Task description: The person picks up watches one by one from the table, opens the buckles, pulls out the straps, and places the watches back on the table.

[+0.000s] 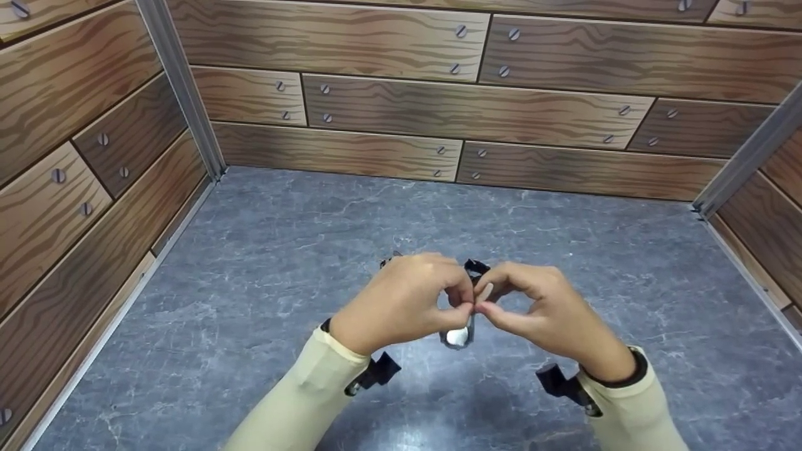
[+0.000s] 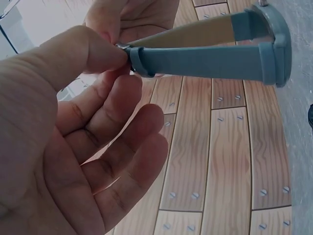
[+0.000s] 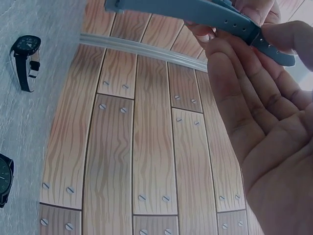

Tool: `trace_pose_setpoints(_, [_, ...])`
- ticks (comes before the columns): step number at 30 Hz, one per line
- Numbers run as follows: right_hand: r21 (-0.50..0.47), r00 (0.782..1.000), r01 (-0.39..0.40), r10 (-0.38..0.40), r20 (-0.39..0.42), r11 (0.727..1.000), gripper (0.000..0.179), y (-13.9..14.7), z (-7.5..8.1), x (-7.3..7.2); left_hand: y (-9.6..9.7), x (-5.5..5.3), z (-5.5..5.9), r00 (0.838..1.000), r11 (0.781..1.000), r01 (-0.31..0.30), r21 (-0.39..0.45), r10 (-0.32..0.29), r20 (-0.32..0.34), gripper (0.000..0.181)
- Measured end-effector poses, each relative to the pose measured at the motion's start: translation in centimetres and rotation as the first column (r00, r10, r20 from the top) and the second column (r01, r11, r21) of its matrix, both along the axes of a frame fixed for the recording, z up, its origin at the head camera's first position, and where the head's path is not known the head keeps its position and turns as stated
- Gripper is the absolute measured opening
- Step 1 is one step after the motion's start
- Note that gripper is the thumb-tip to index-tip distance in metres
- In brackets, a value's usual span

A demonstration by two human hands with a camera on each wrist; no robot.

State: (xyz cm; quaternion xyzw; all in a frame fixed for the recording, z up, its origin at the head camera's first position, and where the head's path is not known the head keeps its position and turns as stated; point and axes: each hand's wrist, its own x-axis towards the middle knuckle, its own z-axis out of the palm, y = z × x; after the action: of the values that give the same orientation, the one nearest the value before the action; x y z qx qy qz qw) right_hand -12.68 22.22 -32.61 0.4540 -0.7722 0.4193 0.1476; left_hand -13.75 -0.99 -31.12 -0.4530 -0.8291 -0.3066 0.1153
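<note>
A wristwatch with a blue-grey strap (image 2: 205, 62) and tan lining is held between both hands, its case (image 1: 457, 337) hanging below them. My left hand (image 1: 407, 300) pinches the strap at the buckle and keeper loop, thumb against index finger, the other fingers loosely bent. With thumb and fingers my right hand (image 1: 545, 310) grips the holed strap end (image 3: 276, 53), whose tip sticks out past the fingers. The two strap ends meet at the fingertips, so the watch forms a narrow loop. Fingers partly cover the buckle, and I cannot tell whether it is fastened.
Beyond the hands lies a black squarish watch (image 3: 27, 46) on the grey marbled table (image 1: 301, 250). A dark round watch (image 3: 5, 178) shows at the right wrist view's edge. Wood-patterned panels (image 1: 376, 100) wall the table at the back and sides.
</note>
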Motion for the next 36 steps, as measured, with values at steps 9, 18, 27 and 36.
trace_pose_setpoints(9, [-0.014, 1.000, -0.003, 0.003, -0.015, 1.000, 0.030, -0.02, 0.05, -0.02, 0.20, 0.17, -0.14, 1.000, 0.998, -0.027, 0.057, 0.027, -0.003, 0.007])
trace_pose_setpoints(18, [-0.001, 1.000, -0.009, 0.009, -0.010, 1.000, 0.030, -0.06, 0.01, 0.06, 0.22, 0.37, 0.04, 0.999, 0.999, -0.037, 0.027, 0.037, -0.009, 0.005])
trace_pose_setpoints(27, [-0.030, 1.000, -0.024, 0.024, -0.008, 0.999, 0.031, -0.09, 0.26, 0.23, 0.26, 0.18, -0.09, 0.999, 0.998, -0.026, 0.060, 0.028, -0.030, 0.007])
trace_pose_setpoints(36, [-0.111, 0.998, 0.046, -0.049, -0.032, 0.993, 0.029, -0.13, 0.83, 0.63, 0.22, 0.00, -0.15, 0.996, 0.980, -0.010, 0.197, 0.027, -0.085, 0.011])
